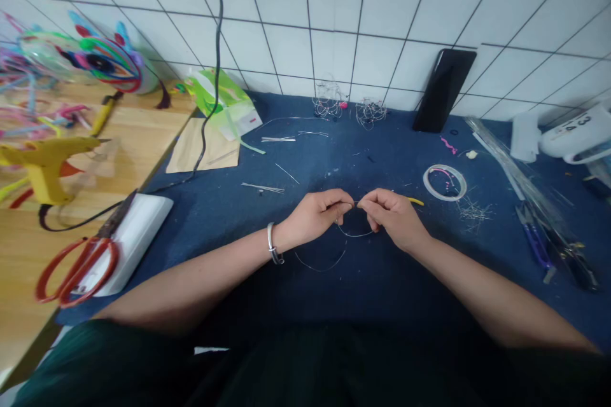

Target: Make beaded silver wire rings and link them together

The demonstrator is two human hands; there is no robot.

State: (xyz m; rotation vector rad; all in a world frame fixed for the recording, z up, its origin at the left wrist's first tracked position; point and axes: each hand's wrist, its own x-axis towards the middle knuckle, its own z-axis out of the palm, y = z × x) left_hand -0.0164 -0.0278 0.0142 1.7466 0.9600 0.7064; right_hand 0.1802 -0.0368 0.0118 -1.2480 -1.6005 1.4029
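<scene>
Over the blue-covered worktop [305, 162], the left hand [322, 211] and right hand [396, 216] each pinch a thin wire [356, 236], which spans the narrow gap between their fingertips and loops below. Working it well probably calls for steady, close-set grips, keeping the slack loop from kinking.

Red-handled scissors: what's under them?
Under the scissors: part of a white block and wooden tabletop. Whatever lies directly beneath blades and handles is covered.
</scene>
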